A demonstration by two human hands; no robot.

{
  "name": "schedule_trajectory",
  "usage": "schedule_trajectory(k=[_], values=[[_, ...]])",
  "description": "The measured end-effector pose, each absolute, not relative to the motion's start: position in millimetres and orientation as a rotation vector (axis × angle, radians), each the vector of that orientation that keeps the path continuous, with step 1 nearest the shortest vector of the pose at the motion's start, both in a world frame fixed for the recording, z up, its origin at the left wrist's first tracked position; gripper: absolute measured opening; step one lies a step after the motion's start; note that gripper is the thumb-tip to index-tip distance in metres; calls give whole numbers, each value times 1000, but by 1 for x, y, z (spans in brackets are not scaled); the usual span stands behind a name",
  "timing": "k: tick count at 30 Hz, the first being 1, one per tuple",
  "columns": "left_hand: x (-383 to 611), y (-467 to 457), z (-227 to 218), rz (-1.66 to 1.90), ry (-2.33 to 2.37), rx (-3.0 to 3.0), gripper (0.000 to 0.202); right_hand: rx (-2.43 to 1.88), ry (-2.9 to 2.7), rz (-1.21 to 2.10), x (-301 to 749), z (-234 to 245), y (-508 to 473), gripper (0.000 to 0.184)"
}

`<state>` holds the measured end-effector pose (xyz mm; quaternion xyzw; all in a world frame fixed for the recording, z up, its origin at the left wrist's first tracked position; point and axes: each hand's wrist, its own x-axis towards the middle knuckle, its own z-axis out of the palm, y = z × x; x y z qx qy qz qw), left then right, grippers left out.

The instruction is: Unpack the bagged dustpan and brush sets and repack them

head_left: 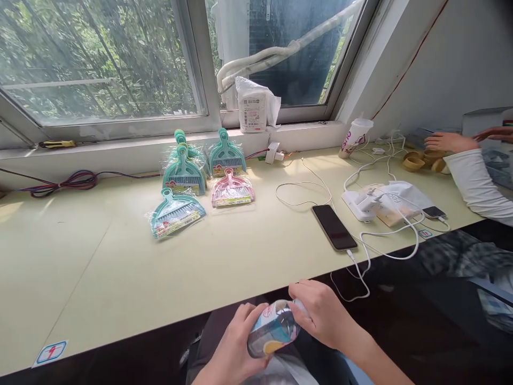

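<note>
A clear drink bottle [276,329] with a blue and yellow label is held tilted in front of the table's near edge. My left hand [238,339] wraps around its body. My right hand [320,313] closes over the bottle's neck end, and its fingers hide most of the cap. On the table beyond lie several packaged mini dustpan-and-brush sets: a teal set [176,214] nearest, a pink set [232,190] to its right, and more teal sets [183,171] behind. A black phone [334,227] with a white cable lies to the right.
A power strip [358,206] with white cables, a smaller phone [434,212] and a paper cup [356,138] are at the right. Rolls of tape [414,160] lie near another person's hand [451,141]. A wrapped package [253,109] stands on the sill; coiled wire [76,181] lies at left.
</note>
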<state>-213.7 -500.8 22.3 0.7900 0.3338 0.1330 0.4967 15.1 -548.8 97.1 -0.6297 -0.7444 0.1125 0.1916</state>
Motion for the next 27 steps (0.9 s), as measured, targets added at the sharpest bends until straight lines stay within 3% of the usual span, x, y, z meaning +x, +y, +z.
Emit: schedule_trajectory(k=[3,7,9,13,17,23,27], values=[[-218,-499,21,272,812,1887,76,-1629,-1912,252,7,85,-551,27],[-231,-490,20,6,646,1759,98,-1146,-1830,783,5,93,-556,23],[-232,-487,21,14,612,1771,100,-1029,-1686,986,0,94,-556,23],[-219,-493,20,310,753,1942,78,-1253,-1232,901,-20,79,-551,26],[-213,-501,18,494,895,2041,71,-1383,-947,804,-33,71,-548,26],[-229,-477,40,58,477,1629,92,-913,-1255,1190,-15,86,-549,29],[-227,-465,51,-50,326,1527,91,-712,-1238,1151,-21,86,-542,14]])
